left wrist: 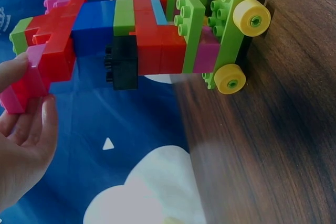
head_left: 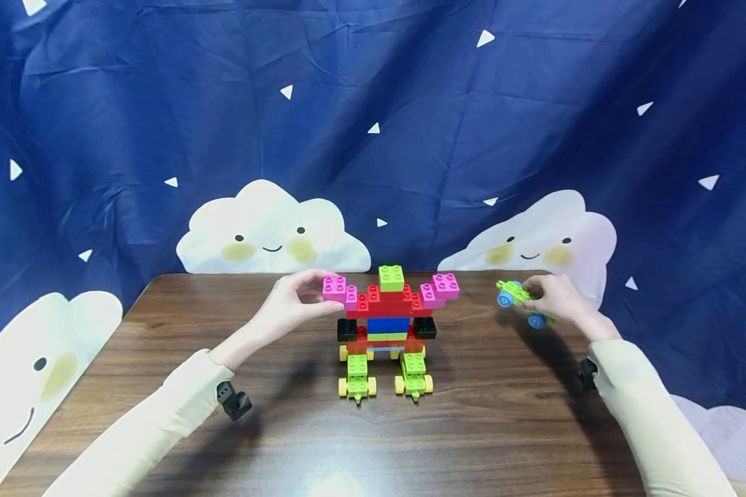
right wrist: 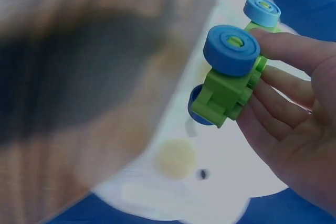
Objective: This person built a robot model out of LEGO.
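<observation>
A robot-shaped figure of toy building bricks stands upright on the table, with pink arms, a red and blue body and green feet on yellow wheels. My left hand grips the pink bricks of its left-side arm between thumb and fingers. Off to the right, my right hand holds a green toy car base with blue wheels, tilted and raised over the table. The fingers lie along its studded side in the right wrist view; part of the base is hidden behind them.
The brown wooden table has its far edge just behind the figure. Beyond hangs a dark blue cloth printed with white clouds and small triangles. A black wrist camera sticks out from the left sleeve, low over the table.
</observation>
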`<move>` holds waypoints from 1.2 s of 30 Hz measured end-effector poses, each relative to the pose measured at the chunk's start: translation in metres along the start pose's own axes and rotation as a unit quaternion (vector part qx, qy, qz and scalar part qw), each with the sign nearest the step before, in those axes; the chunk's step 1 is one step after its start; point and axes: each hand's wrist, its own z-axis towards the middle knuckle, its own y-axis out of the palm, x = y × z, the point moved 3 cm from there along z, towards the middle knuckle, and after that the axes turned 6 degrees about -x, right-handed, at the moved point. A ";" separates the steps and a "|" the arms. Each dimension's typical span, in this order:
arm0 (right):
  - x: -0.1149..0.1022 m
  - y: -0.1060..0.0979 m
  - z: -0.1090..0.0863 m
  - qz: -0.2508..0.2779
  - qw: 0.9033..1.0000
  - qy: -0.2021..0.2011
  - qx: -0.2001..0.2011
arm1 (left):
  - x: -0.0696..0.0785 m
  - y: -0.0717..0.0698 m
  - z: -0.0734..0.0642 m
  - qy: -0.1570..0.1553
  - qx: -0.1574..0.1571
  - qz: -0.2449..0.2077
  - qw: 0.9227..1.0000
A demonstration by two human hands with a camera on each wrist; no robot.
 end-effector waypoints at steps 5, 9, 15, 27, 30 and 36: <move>-0.031 -0.029 0.011 0.003 0.995 -0.077 0.057 | -0.001 0.000 0.000 0.003 0.001 -0.004 1.000; -0.064 -0.056 0.019 0.000 0.996 -0.076 0.042 | -0.001 0.000 0.000 0.003 0.001 -0.004 1.000; -0.119 -0.090 0.028 0.007 0.997 -0.083 0.003 | -0.001 0.000 0.000 0.005 0.000 0.000 1.000; -0.197 -0.118 0.045 -0.007 0.984 -0.179 -0.006 | -0.002 -0.001 -0.002 0.004 0.000 0.003 1.000; -0.210 -0.119 0.047 -0.001 0.980 -0.197 -0.016 | -0.004 -0.001 -0.002 0.006 0.000 0.003 1.000; -0.234 -0.118 0.049 0.012 0.971 -0.236 -0.037 | -0.004 -0.002 -0.002 0.007 0.000 0.002 1.000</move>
